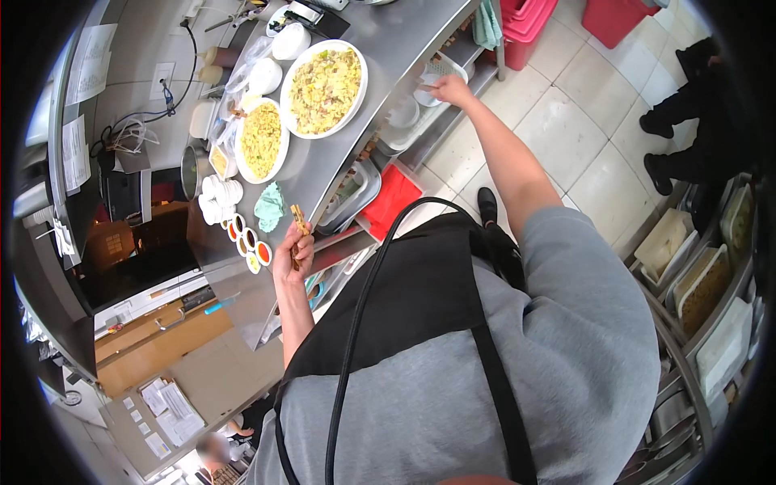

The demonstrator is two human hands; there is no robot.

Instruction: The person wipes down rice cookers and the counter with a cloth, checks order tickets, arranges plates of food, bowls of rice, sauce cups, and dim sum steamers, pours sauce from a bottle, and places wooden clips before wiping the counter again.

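Note:
My left hand (294, 249) is closed around a small brown and yellow food item (300, 220), near the steel counter's front edge. Beside it lies a crumpled green cloth (270, 207). My right hand (450, 90) reaches to a white container (444, 73) on the shelf under the counter. Its fingers are pressed together at the container's rim; what they hold, if anything, is too small to tell. Two white plates of yellow food, a large one (325, 89) and a smaller one (262, 141), stand on the counter (376, 61).
Several small sauce cups (249, 240) and stacked white cups (218, 198) stand on the counter. Below are a red container (391, 200) and clear tubs. Another person's dark legs and shoes (659, 176) are at the right, near racks of trays (702, 291).

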